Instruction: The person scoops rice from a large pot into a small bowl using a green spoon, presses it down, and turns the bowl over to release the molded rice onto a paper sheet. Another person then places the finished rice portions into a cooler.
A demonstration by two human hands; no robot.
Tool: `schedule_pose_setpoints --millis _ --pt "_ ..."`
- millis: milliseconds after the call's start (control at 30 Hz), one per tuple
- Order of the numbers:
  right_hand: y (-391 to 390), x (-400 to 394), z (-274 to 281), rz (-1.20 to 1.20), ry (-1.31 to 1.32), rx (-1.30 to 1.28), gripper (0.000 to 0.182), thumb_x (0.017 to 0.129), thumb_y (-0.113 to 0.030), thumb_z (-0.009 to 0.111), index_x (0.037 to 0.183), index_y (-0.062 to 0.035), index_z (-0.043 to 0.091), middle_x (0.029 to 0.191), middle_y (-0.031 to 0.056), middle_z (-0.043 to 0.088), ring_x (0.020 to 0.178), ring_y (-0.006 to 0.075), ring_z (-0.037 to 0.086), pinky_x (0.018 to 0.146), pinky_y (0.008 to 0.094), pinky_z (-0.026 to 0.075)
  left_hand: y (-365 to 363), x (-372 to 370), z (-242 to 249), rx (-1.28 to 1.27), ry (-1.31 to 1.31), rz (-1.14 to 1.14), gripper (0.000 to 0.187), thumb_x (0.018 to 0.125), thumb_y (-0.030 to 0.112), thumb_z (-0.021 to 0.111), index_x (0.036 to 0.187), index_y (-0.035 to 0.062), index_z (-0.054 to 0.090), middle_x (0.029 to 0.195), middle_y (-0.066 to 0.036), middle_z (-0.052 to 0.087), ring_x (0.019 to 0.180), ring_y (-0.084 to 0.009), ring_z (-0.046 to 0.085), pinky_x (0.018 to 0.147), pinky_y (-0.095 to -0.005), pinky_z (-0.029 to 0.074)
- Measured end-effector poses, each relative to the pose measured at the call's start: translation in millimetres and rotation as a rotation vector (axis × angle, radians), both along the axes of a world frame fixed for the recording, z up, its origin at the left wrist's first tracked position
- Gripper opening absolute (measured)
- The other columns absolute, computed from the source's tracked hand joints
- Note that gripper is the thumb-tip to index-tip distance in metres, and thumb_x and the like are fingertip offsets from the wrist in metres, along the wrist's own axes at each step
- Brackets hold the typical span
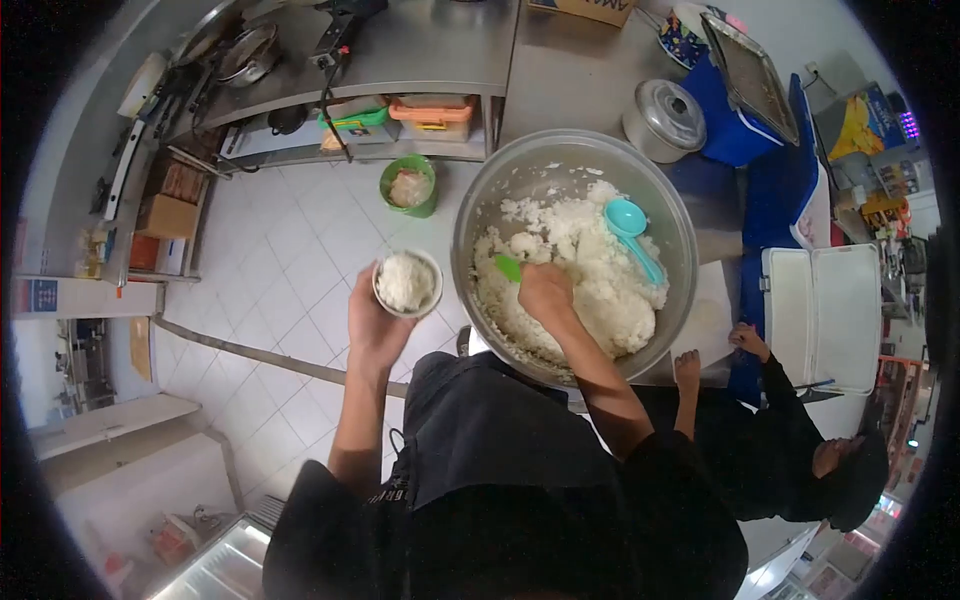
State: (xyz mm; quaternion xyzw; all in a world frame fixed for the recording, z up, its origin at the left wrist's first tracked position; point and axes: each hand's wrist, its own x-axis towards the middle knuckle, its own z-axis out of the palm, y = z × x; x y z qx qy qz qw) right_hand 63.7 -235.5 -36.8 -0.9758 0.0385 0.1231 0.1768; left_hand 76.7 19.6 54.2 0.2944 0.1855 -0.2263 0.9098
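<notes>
A small bowl (436, 298) heaped with white rice (404, 281) rests in my left hand (368, 325), whose fingers wrap round its side. To the right stands a large metal pot (683, 262), partly filled with cooked rice (610, 310). Over the rice, my right hand (547, 295) is closed on a green rice paddle (508, 267); its handle is hidden in my fist. On the rice near the pot's far right wall lies a turquoise ladle (627, 219), its handle slanting toward me.
A green bucket (424, 205) with pale contents stands on the tiled floor (300, 250). Beyond the pot are a lidded metal pot (664, 120) and a blue cooler (735, 110). At right, a co-worker in black (740, 440) stands by a white open box (822, 318).
</notes>
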Motion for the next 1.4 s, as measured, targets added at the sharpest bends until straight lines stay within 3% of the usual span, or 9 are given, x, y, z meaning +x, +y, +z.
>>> schedule_pose_setpoints --millis 400,567,700,900,1000,1067,1167,1267,1400 --pt "22.2 -20.5 -20.4 0.151 0.036 -0.04 0.028 0.078 -0.009 0.055 0.104 -0.0019 0.065 0.08 0.0232 0.065 0.077 0.0385 0.064 0.07 0.0484 0.05 -4.2 -52.0 -38.9 -0.154 0.197 -0.055 0.038 0.094 0.029 0.041 0.114 0.0015 0.058 0.109 -0.014 0.065 0.102 -0.0275 0.062 0.091 -0.0432 0.05" --pt "-0.7 -7.7 -82.3 0.168 0.037 0.225 0.022 0.076 -0.013 0.06 0.094 -0.0082 0.07 0.083 0.0237 0.065 0.077 0.0356 0.065 0.069 0.0442 0.05 -7.2 -46.1 -27.6 -0.117 0.216 -0.019 0.036 0.095 0.027 0.042 0.114 0.0019 0.057 0.109 -0.013 0.064 0.101 -0.0265 0.062 0.091 -0.0427 0.05" --pt "-27.3 -4.5 -48.1 0.14 0.33 0.442 0.019 0.079 -0.015 0.062 0.093 -0.0056 0.071 0.078 0.0173 0.066 0.07 0.0268 0.063 0.064 0.0381 0.049 -2.2 -44.2 -23.6 -0.1 0.163 -0.049 0.035 0.098 0.029 0.039 0.117 0.004 0.055 0.111 -0.011 0.063 0.103 -0.0248 0.061 0.091 -0.042 0.05" --pt "-69.0 -27.5 31.1 -0.437 0.49 1.098 0.022 0.082 -0.013 0.069 0.1 -0.001 0.07 0.064 -0.0019 0.058 0.05 0.0117 0.047 0.048 0.0264 0.04 -39.1 -28.3 -5.8 0.098 0.1 -0.111 0.036 0.101 0.037 0.036 0.124 0.0122 0.049 0.115 -0.005 0.059 0.108 -0.0205 0.057 0.091 -0.0401 0.048" --pt "-48.2 -52.1 71.2 -0.358 0.026 0.945 0.035 0.082 -0.012 0.064 0.116 -0.003 0.066 0.057 0.0034 0.054 0.052 0.0148 0.053 0.047 0.0346 0.04 -87.7 -16.1 -27.5 0.176 0.118 -0.179 0.038 0.101 0.042 0.036 0.124 0.0148 0.049 0.119 -0.006 0.057 0.107 -0.0194 0.055 0.087 -0.0424 0.047" --pt "-24.1 -64.9 80.4 -0.158 -0.284 0.123 0.042 0.084 -0.006 0.054 0.125 0.0014 0.057 0.064 0.0103 0.062 0.057 0.0221 0.062 0.049 0.0389 0.046 -121.8 -4.8 -43.2 0.111 0.066 -0.295 0.037 0.1 0.041 0.037 0.124 0.0157 0.049 0.119 -0.006 0.056 0.105 -0.02 0.055 0.086 -0.0436 0.046" --pt "-0.2 -74.5 76.0 -0.137 -0.147 -0.236 0.053 0.084 -0.008 0.049 0.135 0.0016 0.045 0.074 0.0158 0.066 0.061 0.0296 0.066 0.053 0.0442 0.05 -160.4 10.3 -56.8 0.123 0.107 -0.343 0.039 0.1 0.04 0.039 0.123 0.0103 0.05 0.115 -0.009 0.058 0.105 -0.023 0.057 0.088 -0.0448 0.048" --pt "-3.4 -82.8 56.2 -0.145 -0.122 -0.333 0.062 0.083 -0.013 0.051 0.141 0.0009 0.036 0.076 0.0155 0.066 0.06 0.0319 0.065 0.054 0.046 0.05 -173.5 23.6 -52.7 0.199 0.092 -0.454 0.037 0.099 0.039 0.041 0.119 0.0101 0.052 0.112 -0.009 0.058 0.103 -0.0221 0.058 0.087 -0.0456 0.048" --pt "-18.1 -81.4 46.0 -0.162 -0.164 -0.335 0.057 0.083 -0.014 0.052 0.138 -0.0032 0.042 0.075 0.0171 0.065 0.06 0.0317 0.065 0.053 0.0466 0.05 -183.4 35.7 -63.1 0.282 0.039 -0.552 0.038 0.098 0.04 0.041 0.119 0.0111 0.052 0.113 -0.009 0.058 0.102 -0.0228 0.058 0.086 -0.0458 0.048"
